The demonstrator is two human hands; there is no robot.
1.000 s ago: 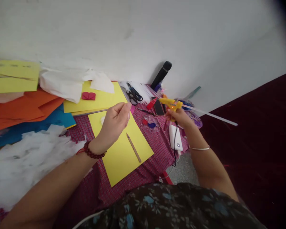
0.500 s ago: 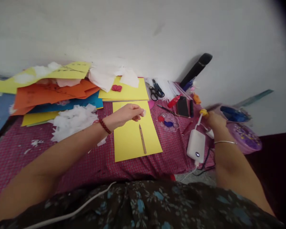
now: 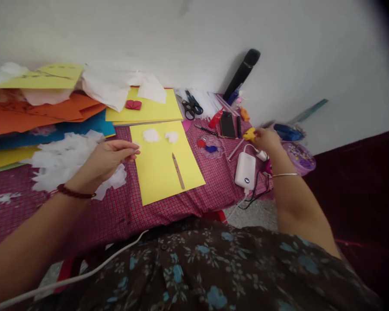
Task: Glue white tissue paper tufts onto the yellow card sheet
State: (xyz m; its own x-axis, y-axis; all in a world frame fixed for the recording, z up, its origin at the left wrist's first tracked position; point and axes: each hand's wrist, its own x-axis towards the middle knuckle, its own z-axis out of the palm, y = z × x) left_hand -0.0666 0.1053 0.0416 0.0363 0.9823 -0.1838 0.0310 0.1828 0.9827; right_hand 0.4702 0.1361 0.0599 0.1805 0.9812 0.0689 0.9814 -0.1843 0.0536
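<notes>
My left hand [image 3: 115,160] is closed in a pinch on a small white paper piece [image 3: 137,147], at the left edge of a yellow sheet [image 3: 162,181]. Two crumpled white paper pieces, one on the left [image 3: 151,135] and one on the right [image 3: 171,137], lie on the sheet's upper part. Below them rests a slim brown pointed tool [image 3: 178,171]. Over on the right, my right hand [image 3: 268,140] has its fingers closed on the yellow top [image 3: 249,134] of a thin white stick [image 3: 236,150], which slants down toward the table.
A heap of white paper scraps [image 3: 65,155] lies left of the sheet. Behind are stacked coloured papers [image 3: 42,112], scissors [image 3: 192,106] and a red bottle [image 3: 215,118]. A paint palette [image 3: 218,147], a white power bank [image 3: 245,169] with cables and a purple tub [image 3: 300,157] stand right.
My left hand has moved left, off the middle of the yellow sheet, and the two white pieces there now show. My right hand has shifted the yellow-topped stick away from the power bank. The view has turned.
</notes>
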